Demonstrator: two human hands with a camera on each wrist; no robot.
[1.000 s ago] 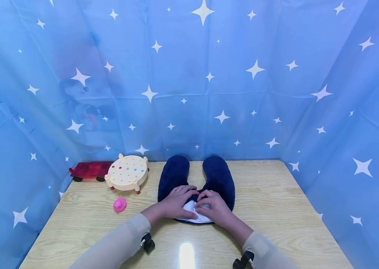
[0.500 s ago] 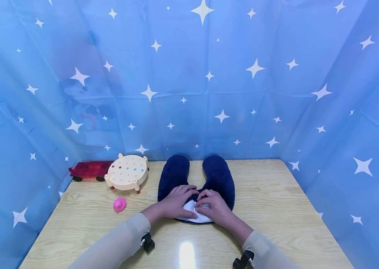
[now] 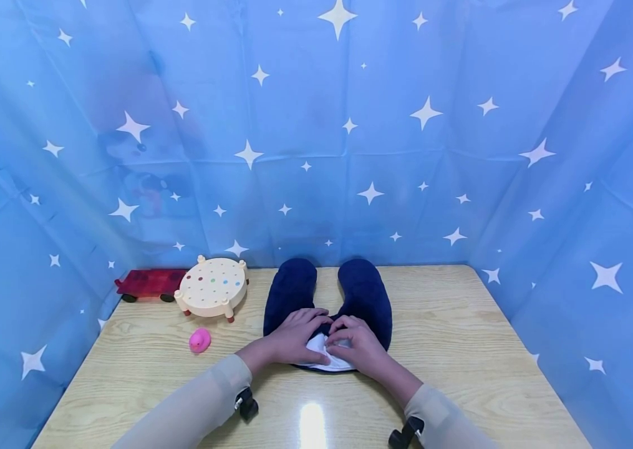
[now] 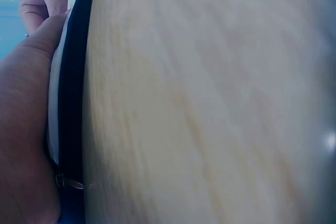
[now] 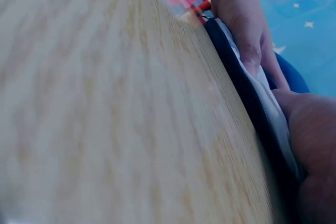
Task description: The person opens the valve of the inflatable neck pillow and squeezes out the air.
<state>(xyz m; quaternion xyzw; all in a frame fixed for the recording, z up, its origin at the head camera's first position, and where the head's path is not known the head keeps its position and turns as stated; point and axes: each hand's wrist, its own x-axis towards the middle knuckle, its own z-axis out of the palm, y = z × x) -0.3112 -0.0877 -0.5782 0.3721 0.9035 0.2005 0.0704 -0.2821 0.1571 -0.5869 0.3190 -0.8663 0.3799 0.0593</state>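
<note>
A navy U-shaped neck pillow [image 3: 369, 290] lies on the table, its two ends pointing away. At its near curve the cover stands unzipped, and white inner fabric [image 3: 340, 365] shows there. My left hand [image 3: 294, 340] rests over the left side of this opening, fingers on the navy cloth and thumb stretched along the white. From the right, my right hand [image 3: 363, 350] pinches the white fabric with bent fingers, its fingertips close to the left hand's. A zipper pull [image 4: 76, 184] hangs at the navy edge in the left wrist view.
A round cream stool-like toy [image 3: 212, 287] with coloured dots stands left of the pillow. Behind it sits a red wheeled toy [image 3: 150, 284]. A pink rubber duck [image 3: 200, 341] is nearer the front. A blue star-patterned curtain [image 3: 316, 125] encloses the wooden table [image 3: 462, 374].
</note>
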